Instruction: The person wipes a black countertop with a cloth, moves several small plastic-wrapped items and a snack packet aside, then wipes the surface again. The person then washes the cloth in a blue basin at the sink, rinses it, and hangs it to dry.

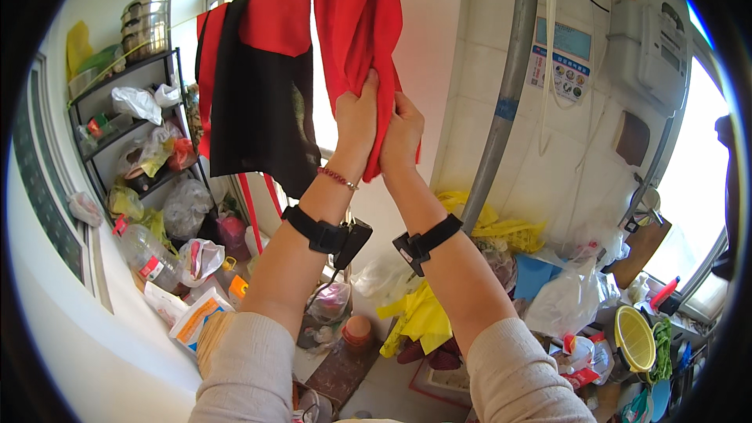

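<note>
Both of my hands are raised at the upper middle, close together on a hanging red cloth (358,23). My left hand (357,117) grips a fold of it, thumb up. My right hand (402,132) holds the cloth's gathered edge just to the right. The fabric bunches between the hands, and its lower end hangs down between my wrists. To the left, a black cloth (258,111) with a red upper part (276,12) hangs over a thin line; red straps dangle below it. Whether the pieces are joined cannot be told.
A black shelf rack (126,73) with stacked steel pots (144,26) and plastic bags stands at left. A grey pipe (506,94) runs down the tiled wall beside a gas meter (652,59). Yellow bags (420,317), a clear bottle (150,255) and a yellow basket (634,338) lie lower down.
</note>
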`<state>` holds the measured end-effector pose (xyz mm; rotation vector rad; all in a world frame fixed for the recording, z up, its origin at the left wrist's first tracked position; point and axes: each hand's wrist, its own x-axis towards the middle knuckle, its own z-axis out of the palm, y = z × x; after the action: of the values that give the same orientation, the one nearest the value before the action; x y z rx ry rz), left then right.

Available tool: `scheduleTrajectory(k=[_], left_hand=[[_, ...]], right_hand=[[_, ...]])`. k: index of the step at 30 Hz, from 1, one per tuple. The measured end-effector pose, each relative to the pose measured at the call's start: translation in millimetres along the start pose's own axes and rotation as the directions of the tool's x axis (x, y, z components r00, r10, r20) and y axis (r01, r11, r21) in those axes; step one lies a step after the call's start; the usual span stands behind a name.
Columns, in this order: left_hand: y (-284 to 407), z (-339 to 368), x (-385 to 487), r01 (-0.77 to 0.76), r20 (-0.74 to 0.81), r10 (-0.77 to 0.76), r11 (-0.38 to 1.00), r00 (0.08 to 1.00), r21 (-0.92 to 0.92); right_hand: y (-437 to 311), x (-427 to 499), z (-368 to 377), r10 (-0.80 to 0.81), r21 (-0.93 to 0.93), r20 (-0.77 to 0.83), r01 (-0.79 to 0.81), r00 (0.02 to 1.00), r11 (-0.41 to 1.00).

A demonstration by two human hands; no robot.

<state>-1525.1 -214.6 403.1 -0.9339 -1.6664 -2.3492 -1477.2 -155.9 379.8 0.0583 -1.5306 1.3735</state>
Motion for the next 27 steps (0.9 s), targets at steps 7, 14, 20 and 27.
scheduleTrajectory(k=[7, 14, 20, 27], left_hand=[[-2, -23, 20, -0.313, -0.063, 0.311, 0.888, 0.948, -0.337], [0, 2, 13, -0.545, -0.234, 0.508, 0.828, 0.829, -0.132], [-4, 8, -47, 0.191, 0.230, 0.058, 0.388, 0.971, -0.902], [6, 3, -42, -0.082, -0.037, 0.075, 0.789, 0.996, -0.609]], right_hand=[[-44, -23, 23, 0.104, 0.406, 0.349, -0.250, 0.931, 0.879], [-36, 4, 0, 0.237, 0.557, 0.568, -0.580, 0.788, 0.595], [-31, 32, -17, 0.106, 0.295, 0.513, -0.290, 0.852, 0.910], [-13, 45, -2, -0.276, -0.635, 0.168, 0.318, 0.946, 0.704]])
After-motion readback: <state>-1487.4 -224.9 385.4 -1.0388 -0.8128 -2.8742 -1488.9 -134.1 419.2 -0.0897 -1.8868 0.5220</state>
